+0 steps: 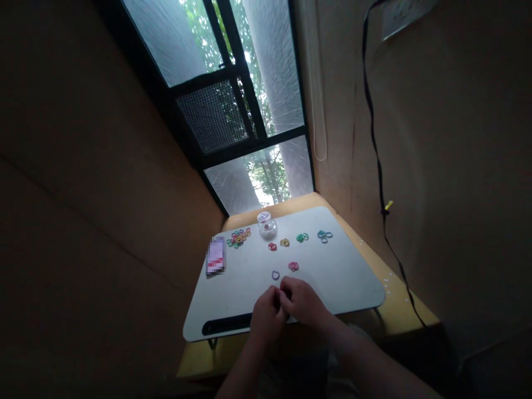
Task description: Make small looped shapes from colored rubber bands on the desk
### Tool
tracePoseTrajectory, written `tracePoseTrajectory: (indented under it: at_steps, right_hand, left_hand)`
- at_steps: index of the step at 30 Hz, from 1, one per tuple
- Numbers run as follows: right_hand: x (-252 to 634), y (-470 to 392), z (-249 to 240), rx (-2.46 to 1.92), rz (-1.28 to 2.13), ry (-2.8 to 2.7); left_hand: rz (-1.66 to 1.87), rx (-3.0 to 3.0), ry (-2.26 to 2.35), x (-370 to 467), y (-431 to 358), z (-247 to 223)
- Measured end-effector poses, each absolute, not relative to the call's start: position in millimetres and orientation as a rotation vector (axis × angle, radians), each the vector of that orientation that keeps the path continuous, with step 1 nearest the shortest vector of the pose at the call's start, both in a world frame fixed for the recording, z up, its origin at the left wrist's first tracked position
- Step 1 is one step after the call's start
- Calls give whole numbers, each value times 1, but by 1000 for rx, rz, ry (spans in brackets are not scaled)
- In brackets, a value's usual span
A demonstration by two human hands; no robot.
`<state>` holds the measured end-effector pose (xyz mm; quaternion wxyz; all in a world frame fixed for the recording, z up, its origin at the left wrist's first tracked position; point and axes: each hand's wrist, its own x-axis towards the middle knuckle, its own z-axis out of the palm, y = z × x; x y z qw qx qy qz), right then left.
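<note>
My left hand [267, 313] and my right hand [300, 299] meet over the front edge of the white folding table [241, 282], fingertips pinched together. Whatever lies between the fingers is too small and dark to make out. Just beyond them is a single purple ring [275, 275], with a pink cluster of rings [293, 266] to its right. Farther back sit red rings [272, 246], yellow rings [285, 243], green rings [302, 238] and blue rings [325, 236]. A mixed pile of coloured rings [239, 238] lies at the back left.
A clear round container [268, 229] stands at the table's back, its lid [263, 216] behind it. A phone-like object [215, 256], blurred out, lies at the left edge. A black slot [226, 325] runs along the front. A dark cord [380, 177] hangs at right.
</note>
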<state>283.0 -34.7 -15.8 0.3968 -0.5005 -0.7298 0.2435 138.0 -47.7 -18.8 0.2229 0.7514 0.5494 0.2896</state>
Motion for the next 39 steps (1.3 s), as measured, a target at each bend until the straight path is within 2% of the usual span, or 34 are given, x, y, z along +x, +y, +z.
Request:
tracePoseTrajectory:
  at_steps: [39]
  right_hand:
    - [277, -36, -18, -1295, 580, -1870]
  left_hand:
    - [889, 2015, 1473, 132, -53, -11]
